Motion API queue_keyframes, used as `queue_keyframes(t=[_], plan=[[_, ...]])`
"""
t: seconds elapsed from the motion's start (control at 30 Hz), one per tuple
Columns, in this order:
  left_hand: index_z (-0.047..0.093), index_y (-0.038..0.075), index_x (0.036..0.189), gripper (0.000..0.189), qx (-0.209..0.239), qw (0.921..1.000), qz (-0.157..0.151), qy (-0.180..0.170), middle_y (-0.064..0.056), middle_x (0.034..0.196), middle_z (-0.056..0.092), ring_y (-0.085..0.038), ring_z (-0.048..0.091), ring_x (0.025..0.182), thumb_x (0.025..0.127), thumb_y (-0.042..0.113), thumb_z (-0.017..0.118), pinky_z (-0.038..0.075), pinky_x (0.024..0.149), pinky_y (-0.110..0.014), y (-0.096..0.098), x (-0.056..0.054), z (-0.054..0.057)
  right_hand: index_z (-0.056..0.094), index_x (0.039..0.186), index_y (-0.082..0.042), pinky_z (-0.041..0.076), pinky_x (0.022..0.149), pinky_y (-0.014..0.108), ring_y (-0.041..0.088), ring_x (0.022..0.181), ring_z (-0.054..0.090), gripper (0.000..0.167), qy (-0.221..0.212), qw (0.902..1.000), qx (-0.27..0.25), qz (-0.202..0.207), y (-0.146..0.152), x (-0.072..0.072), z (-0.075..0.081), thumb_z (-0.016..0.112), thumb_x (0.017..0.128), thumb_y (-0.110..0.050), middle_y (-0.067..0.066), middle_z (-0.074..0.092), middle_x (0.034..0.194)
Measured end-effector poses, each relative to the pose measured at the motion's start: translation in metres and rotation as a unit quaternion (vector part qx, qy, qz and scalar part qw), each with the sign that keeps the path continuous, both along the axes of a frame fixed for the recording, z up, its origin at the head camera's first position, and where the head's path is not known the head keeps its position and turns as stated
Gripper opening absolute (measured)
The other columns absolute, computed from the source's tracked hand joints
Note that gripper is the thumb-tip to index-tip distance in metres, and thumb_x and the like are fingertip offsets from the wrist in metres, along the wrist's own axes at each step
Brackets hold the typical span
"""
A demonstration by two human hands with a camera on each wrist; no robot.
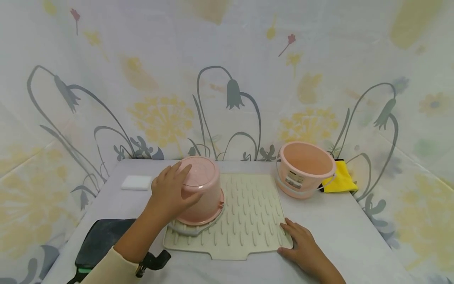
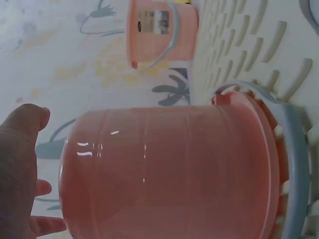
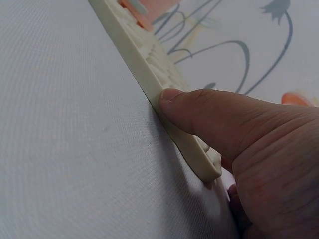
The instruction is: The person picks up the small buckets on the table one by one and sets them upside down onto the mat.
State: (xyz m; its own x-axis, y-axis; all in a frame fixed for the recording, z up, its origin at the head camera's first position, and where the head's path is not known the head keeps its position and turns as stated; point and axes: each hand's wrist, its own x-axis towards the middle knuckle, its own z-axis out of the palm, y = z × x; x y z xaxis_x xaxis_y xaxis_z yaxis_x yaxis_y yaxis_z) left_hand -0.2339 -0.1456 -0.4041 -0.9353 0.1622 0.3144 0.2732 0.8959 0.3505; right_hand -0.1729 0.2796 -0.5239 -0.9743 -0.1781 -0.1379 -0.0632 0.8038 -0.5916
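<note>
A pink bucket (image 1: 203,197) stands upside down on the left part of a cream ridged drain mat (image 1: 252,213). Its grey handle (image 2: 298,169) lies round the rim on the mat. My left hand (image 1: 170,193) is spread at the upturned base, thumb apart from the fingers; in the left wrist view a gap shows between the thumb and the bucket. At the mat's near right corner, my right hand (image 1: 301,246) grips the edge. Its thumb (image 3: 199,112) presses the front side, while the other fingers lie mostly hidden beyond the corner in the right wrist view.
A second pink bucket (image 1: 305,169) stands upright at the back right, beside a yellow cloth (image 1: 340,177). At the back left lies a white flat block (image 1: 136,182). A dark pouch (image 1: 106,240) sits near my left forearm. Behind the table hangs a flowered curtain (image 1: 227,47).
</note>
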Motion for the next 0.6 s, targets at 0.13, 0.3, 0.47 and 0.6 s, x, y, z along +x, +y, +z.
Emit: queue_keyframes(t=[0.13,0.3,0.47,0.6], plan=[[0.037,0.017,0.162,0.091,0.016,0.9996,0.023,0.005,-0.021,0.164,0.036,-0.049,0.03,0.149,0.09,0.06,0.073,0.028,0.109,-0.077,-0.007,0.011,-0.01,0.05,0.155,-0.013,0.026,0.115,0.076,0.051,0.153,0.024,0.09,0.003,1.0,-0.001,0.0,0.001,0.001,0.0,0.083,0.084,-0.055,0.012,0.029,0.171],[0.036,0.013,0.161,0.09,0.036,0.9986,0.038,-0.002,-0.023,0.162,0.035,-0.049,0.029,0.149,0.092,0.057,0.073,0.029,0.108,-0.078,-0.011,0.022,-0.021,0.05,0.156,-0.014,0.026,0.115,0.076,0.051,0.154,0.023,0.089,0.006,1.0,0.002,-0.004,0.004,0.0,-0.001,0.083,0.084,-0.055,0.013,0.029,0.172],[0.034,0.013,0.162,0.09,0.071,0.9951,0.056,-0.039,-0.026,0.163,0.031,-0.053,0.029,0.148,0.094,0.058,0.071,0.028,0.107,-0.08,-0.015,0.037,-0.035,0.05,0.155,-0.013,0.024,0.115,0.076,0.051,0.153,0.022,0.089,0.005,1.0,-0.006,-0.001,0.003,-0.001,-0.001,0.084,0.084,-0.054,0.013,0.029,0.172],[0.031,0.01,0.163,0.094,0.086,0.9889,0.084,-0.087,-0.028,0.163,0.029,-0.056,0.027,0.147,0.094,0.062,0.068,0.027,0.106,-0.082,-0.02,0.048,-0.047,0.05,0.155,-0.013,0.024,0.115,0.077,0.052,0.153,0.022,0.089,0.0,1.0,-0.007,0.0,0.002,-0.001,-0.003,0.084,0.084,-0.053,0.013,0.029,0.172]])
